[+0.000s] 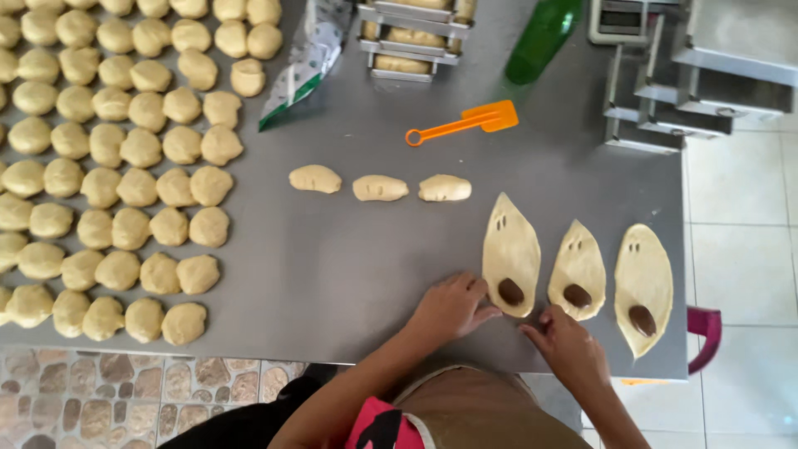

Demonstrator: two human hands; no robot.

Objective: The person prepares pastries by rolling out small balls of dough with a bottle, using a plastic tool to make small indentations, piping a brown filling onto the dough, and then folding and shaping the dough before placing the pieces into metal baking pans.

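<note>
3 flattened dough sheets sit along the near edge of the table [349, 274], toward its right corner, each a teardrop with a dark filling lump at the near, wide end. Left hand [449, 306] is flat with fingers spread narrow, fingertips touching the near-left rim of the left sheet [510, 249], just beside its filling [510, 291]. Right hand [569, 345] hovers near the table edge between left and middle sheet [578, 268], fingers loosely curled, holding nothing, thumb close to the middle sheet's near rim. Right sheet [642, 278] untouched, its tip overhanging the near edge.

My read: step in hand is starting the roll on the left sheet, wide end first over the filling. Next move calls for both hands on that near rim, lifting it over the lump and rolling toward the pointed far tip, light pressure so filling doesn't squeeze out.

Mid-table: 3 rolled pieces [380, 188] in a row, already shaped. Beyond them an orange scraper [465, 122]. Left half of the table: many dough balls [125, 150] in rows, running to the far left corner. Far edge: loaf tins [411, 41], a green bottle [544, 37], a plastic bag [303, 66].
</note>
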